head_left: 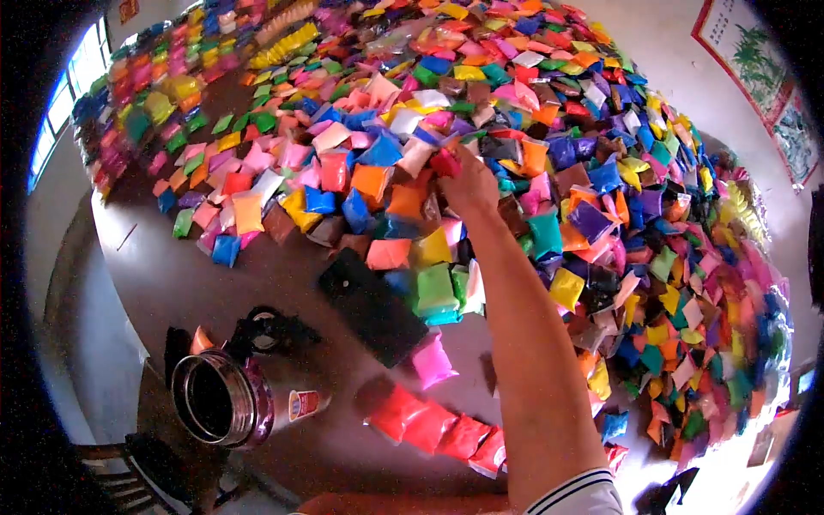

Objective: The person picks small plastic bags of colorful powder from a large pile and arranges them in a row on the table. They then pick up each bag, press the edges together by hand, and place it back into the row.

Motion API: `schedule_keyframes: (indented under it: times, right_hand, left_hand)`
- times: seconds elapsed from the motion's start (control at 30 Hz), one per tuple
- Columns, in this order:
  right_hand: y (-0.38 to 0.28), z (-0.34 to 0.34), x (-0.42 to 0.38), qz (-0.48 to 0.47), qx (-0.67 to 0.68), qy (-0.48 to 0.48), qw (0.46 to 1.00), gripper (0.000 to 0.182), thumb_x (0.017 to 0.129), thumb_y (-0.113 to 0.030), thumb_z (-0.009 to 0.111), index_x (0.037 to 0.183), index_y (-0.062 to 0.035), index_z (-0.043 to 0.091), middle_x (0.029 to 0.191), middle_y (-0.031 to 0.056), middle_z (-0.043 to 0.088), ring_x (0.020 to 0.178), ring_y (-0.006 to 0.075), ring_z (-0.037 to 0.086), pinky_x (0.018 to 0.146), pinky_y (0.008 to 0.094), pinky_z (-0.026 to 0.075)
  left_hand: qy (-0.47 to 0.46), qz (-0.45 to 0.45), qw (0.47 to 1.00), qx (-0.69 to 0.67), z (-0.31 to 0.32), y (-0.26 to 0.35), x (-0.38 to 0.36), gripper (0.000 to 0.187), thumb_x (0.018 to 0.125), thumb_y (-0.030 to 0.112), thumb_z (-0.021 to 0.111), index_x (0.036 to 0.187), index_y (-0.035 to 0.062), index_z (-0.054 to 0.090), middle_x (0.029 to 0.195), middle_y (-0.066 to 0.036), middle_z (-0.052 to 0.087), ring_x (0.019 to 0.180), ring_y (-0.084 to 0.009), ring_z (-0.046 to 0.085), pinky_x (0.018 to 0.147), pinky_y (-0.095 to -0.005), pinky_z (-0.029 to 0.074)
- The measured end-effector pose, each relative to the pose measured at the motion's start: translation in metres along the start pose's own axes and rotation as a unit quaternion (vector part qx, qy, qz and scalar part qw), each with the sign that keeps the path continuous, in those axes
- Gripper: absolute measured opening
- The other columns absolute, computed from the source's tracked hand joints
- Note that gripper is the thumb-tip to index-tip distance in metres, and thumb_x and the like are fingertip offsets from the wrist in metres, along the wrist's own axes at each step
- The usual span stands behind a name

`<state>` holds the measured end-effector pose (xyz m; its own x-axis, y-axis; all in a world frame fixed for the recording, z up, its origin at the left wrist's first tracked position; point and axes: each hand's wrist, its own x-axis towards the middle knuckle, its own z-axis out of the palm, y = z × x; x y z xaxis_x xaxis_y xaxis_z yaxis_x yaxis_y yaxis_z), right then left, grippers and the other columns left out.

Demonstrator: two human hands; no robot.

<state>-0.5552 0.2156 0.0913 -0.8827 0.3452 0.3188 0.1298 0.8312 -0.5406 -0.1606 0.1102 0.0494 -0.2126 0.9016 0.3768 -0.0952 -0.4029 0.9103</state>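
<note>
My right hand (470, 182) reaches far into a big heap of small coloured packets (515, 77). Its fingers are closed at a dark red packet (445, 162), partly covered by the fingertips. Orange, blue and brown packets lie close around the hand. Along the bottom edge shows part of my other forearm (403, 504); my left hand itself is out of sight. Near that forearm a row of joined red packets (433, 429) lies on the table (197, 283), running under my right arm. A single pink packet (433, 361) lies just above the row.
A black phone-like slab (373, 306) lies against the heap's near edge. An open steel flask (225, 399) lies or leans at the lower left, with a black coiled item (270, 330) behind it. Green packets (436, 290) are stacked beside the slab. A framed picture (755, 69) hangs on the wall.
</note>
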Motion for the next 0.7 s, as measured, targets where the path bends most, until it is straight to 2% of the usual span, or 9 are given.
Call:
schedule_keyframes:
  times: [0.13, 0.2, 0.27, 0.4, 0.43, 0.6, 0.63, 0.67, 0.7]
  right_hand:
    - [0.021, 0.003, 0.004, 0.004, 0.133, 0.026, 0.991, 0.037, 0.073, -0.023, 0.07, 0.107, -0.0123, 0.064, 0.094, 0.0118, 0.067, 0.084, 0.0294, 0.065, 0.075, 0.0384, 0.052]
    - [0.033, -0.004, -0.001, -0.023, 0.285, 0.016, 0.958, 0.029, 0.075, -0.019, 0.069, 0.102, -0.0077, 0.062, 0.071, 0.0058, 0.064, 0.06, 0.0184, 0.061, 0.053, 0.0294, 0.049]
    - [0.027, -0.044, -0.023, 0.115, 0.616, -0.074, 0.776, 0.018, 0.08, -0.018, 0.067, 0.096, -0.0119, 0.061, 0.067, -0.0013, 0.059, 0.049, 0.0088, 0.052, 0.04, 0.0241, 0.039]
    - [0.022, -0.108, -0.056, 0.187, 0.706, -0.04, 0.682, 0.009, 0.084, -0.013, 0.063, 0.09, -0.017, 0.057, 0.063, -0.0052, 0.052, 0.041, 0.0052, 0.04, 0.034, 0.0213, 0.028]
    - [0.042, -0.109, -0.057, 0.169, 0.707, -0.045, 0.686, 0.014, 0.085, -0.015, 0.064, 0.098, -0.0132, 0.059, 0.069, -0.0011, 0.057, 0.051, 0.0113, 0.052, 0.043, 0.0267, 0.041]
    - [0.075, -0.15, -0.078, 0.148, 0.668, -0.011, 0.729, 0.017, 0.086, -0.015, 0.062, 0.103, -0.0117, 0.06, 0.072, -0.0012, 0.059, 0.05, 0.0107, 0.053, 0.041, 0.0251, 0.039]
    - [0.074, -0.159, -0.082, 0.126, 0.655, 0.016, 0.745, 0.019, 0.086, -0.014, 0.062, 0.104, -0.0093, 0.06, 0.072, -0.0007, 0.06, 0.05, 0.0106, 0.053, 0.041, 0.0251, 0.038]
    - [0.075, -0.167, -0.086, 0.104, 0.641, 0.044, 0.759, 0.021, 0.087, -0.014, 0.061, 0.106, -0.007, 0.061, 0.073, -0.0002, 0.06, 0.051, 0.0105, 0.053, 0.041, 0.0251, 0.038]
    - [0.08, -0.183, -0.091, 0.129, 0.551, 0.058, 0.823, 0.019, 0.085, -0.015, 0.062, 0.103, -0.0078, 0.062, 0.077, 0.0012, 0.062, 0.055, 0.01, 0.056, 0.043, 0.0236, 0.04]
  left_hand:
    - [-0.031, -0.009, 0.999, 0.01, -0.001, -0.009, 0.005, 0.028, 0.094, 0.026, 0.05, 0.083, 0.0007, 0.054, 0.069, -0.009, 0.059, 0.062, -0.0205, 0.055, 0.059, -0.0367, 0.044]
    - [-0.045, -0.009, 0.999, 0.016, 0.001, -0.013, 0.006, 0.028, 0.094, 0.026, 0.05, 0.083, 0.0008, 0.054, 0.068, -0.008, 0.059, 0.061, -0.0202, 0.055, 0.059, -0.0365, 0.044]
    - [-0.064, -0.006, 0.997, 0.03, 0.003, -0.018, 0.007, 0.028, 0.094, 0.027, 0.05, 0.083, 0.001, 0.054, 0.068, -0.008, 0.059, 0.061, -0.0199, 0.055, 0.059, -0.0362, 0.044]
    - [-0.12, 0.068, 0.984, 0.117, 0.018, -0.04, 0.014, 0.028, 0.094, 0.027, 0.05, 0.083, 0.0013, 0.054, 0.068, -0.007, 0.058, 0.061, -0.0192, 0.055, 0.058, -0.0357, 0.044]
    - [-0.129, 0.116, 0.971, 0.166, 0.023, -0.047, 0.015, 0.028, 0.094, 0.027, 0.05, 0.083, 0.0014, 0.054, 0.067, -0.007, 0.058, 0.061, -0.019, 0.055, 0.058, -0.0356, 0.044]
    - [-0.148, 0.289, 0.872, 0.366, 0.034, -0.069, 0.014, 0.028, 0.094, 0.028, 0.05, 0.083, 0.0017, 0.054, 0.067, -0.006, 0.058, 0.06, -0.0183, 0.055, 0.058, -0.0351, 0.044]
    - [-0.187, -0.014, 0.978, 0.093, 0.036, -0.077, 0.013, 0.029, 0.095, 0.03, 0.048, 0.082, 0.0038, 0.053, 0.066, -0.002, 0.054, 0.06, -0.0138, 0.051, 0.057, -0.0313, 0.042]
    - [-0.192, -0.318, 0.908, -0.193, 0.032, -0.053, 0.02, 0.031, 0.097, 0.032, 0.046, 0.081, 0.0059, 0.051, 0.066, 0.002, 0.049, 0.059, -0.0092, 0.048, 0.055, -0.0274, 0.04]
    - [-0.202, -0.279, 0.933, -0.1, 0.024, -0.026, 0.026, 0.034, 0.098, 0.034, 0.043, 0.078, 0.0059, 0.047, 0.065, 0.002, 0.044, 0.059, -0.0078, 0.043, 0.054, -0.0246, 0.038]
